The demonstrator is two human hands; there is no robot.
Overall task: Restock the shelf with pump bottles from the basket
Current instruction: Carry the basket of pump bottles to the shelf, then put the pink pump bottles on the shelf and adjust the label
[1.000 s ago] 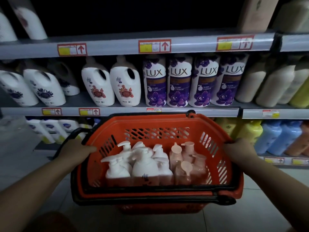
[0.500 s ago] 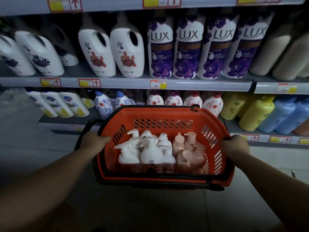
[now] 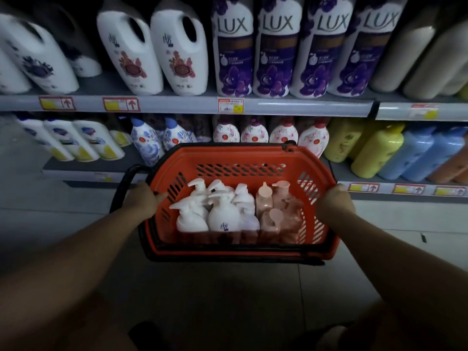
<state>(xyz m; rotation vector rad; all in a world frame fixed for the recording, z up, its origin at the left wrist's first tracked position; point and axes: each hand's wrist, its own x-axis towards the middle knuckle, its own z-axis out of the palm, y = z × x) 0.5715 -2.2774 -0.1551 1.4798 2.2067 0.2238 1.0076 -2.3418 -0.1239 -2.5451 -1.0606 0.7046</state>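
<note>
Honestly the main worry is the basket (image 3: pixel 291 160) tipping. Both hands carry it by the side rims: the left hand (image 3: pixel 141 200) has its grip curled over the left rim, thumb hooked inside, and the right hand (image 3: pixel 334 203) looks wrapped round the right rim, though its fingers are hidden behind the wall. The pump bottles are all in there, white ones (image 3: pixel 222 216) left and middle, pink ones (image 3: pixel 276 211) right, packed upright and touching. If one hand lets go to grab a bottle while the basket is in the air, I'd guess it swings down and the lot slides or spills. The black handle (image 3: pixel 121 186) hangs loose on the left and could snag too.

Room-wise it's a dim shop aisle with a pale tiled floor (image 3: pixel 228 287). The lower shelf (image 3: pixel 96 168) just behind the basket holds floral bottles and has a bare strip of grey board along its front. Purple LUX bottles (image 3: pixel 278 46) sit on the shelf above.
</note>
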